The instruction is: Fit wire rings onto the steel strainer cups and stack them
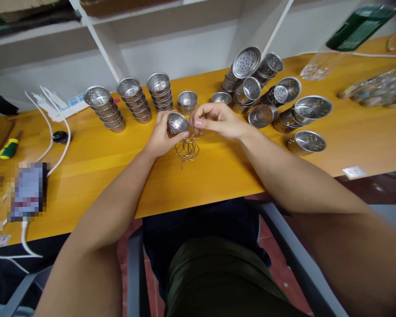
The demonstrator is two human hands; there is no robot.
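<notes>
A small perforated metal cup [177, 123] is tilted in my left hand [160, 137], its opening turned toward me. The thumb lies along the near side and the fingers wrap behind. Just right of the cup's rim is my right hand [218, 119], its thumb and fingers pinched together; what they hold, if anything, is too small to make out. Below the cup, a loose heap of curved metal wires [187, 149] lies on the yellow table [198, 185]. Behind my hands stands another perforated cup [187, 100].
Stacked perforated cups [102, 105] line the back left. More cups [247, 90] crowd the right, with a single cup [306, 143] nearest the edge. Farther right are a plastic bottle [350, 39] and a clear bag [379, 88]. White cables [66, 149], a phone [28, 191] and a screwdriver [9, 147] lie left.
</notes>
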